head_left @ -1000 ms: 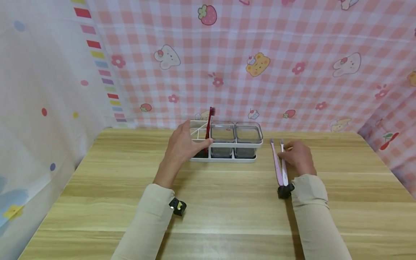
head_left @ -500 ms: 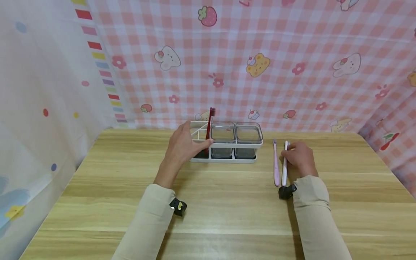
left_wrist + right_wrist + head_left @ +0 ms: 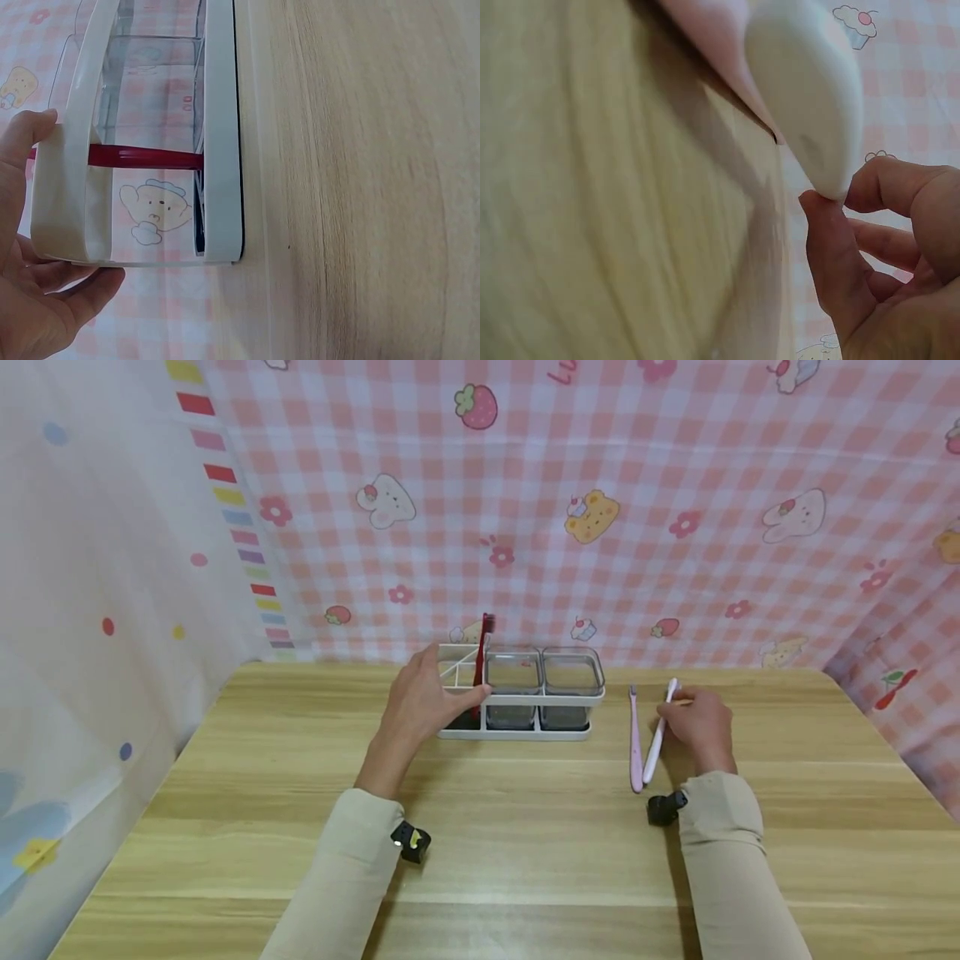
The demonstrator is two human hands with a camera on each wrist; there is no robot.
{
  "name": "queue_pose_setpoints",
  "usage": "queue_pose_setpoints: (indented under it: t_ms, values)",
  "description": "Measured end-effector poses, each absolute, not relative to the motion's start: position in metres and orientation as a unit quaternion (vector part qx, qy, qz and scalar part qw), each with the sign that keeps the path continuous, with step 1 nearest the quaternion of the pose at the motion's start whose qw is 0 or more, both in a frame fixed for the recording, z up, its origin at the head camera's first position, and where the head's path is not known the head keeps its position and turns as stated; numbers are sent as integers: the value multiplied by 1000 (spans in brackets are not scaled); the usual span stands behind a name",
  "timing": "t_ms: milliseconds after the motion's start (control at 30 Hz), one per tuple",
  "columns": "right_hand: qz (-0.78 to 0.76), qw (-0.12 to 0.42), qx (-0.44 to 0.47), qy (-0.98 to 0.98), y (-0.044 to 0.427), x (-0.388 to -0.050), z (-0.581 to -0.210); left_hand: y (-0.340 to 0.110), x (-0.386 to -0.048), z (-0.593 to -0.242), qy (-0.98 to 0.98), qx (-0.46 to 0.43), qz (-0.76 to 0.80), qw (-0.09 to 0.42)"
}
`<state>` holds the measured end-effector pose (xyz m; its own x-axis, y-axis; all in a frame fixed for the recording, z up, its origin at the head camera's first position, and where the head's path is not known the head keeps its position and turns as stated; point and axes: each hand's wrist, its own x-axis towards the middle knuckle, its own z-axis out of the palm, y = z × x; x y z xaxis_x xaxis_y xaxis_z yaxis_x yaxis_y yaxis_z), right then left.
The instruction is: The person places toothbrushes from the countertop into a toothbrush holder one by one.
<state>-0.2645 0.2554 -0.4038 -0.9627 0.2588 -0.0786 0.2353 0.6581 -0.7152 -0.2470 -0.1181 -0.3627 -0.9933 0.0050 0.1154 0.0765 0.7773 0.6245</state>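
My left hand (image 3: pixel 416 703) grips the left end of a white toothbrush holder (image 3: pixel 517 735), thumb on the front rail and fingers round the side. A red toothbrush (image 3: pixel 481 664) stands upright in the holder beside the thumb. To the right, my right hand (image 3: pixel 701 725) pinches a white toothbrush (image 3: pixel 655 750) near its head, between thumb and index finger. In the right wrist view its thick handle end (image 3: pixel 810 90) comes toward the camera, clear of the table. A pink toothbrush (image 3: pixel 635 739) lies on the table just left of it.
Two clear grey cups (image 3: pixel 513 672) sit in the middle and right places of the holder. The wooden table (image 3: pixel 525 860) runs back to a pink checked cloth (image 3: pixel 450 552). A white cloth (image 3: pixel 135 635) hangs at the left.
My right hand has drawn the white toothbrush away from the pink one and lifted and tilted it, head to the right. The left hand stays on the holder. The view shifted slightly.
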Motion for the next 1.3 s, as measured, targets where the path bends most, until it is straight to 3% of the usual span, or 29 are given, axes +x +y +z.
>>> queue_pose_setpoints:
  t_ms: [467,967,1300]
  values:
    - [513,43,-170,-840,249,-265,-400,-118,-246,-363,-943,-21,-327,49]
    - [601,142,-158,-770,227,-269,-370,-119,-248,-362,-944,-24,-326,49]
    - [633,170,-143,-742,214,-266,-343,-117,-246,-360,-947,-21,-317,39]
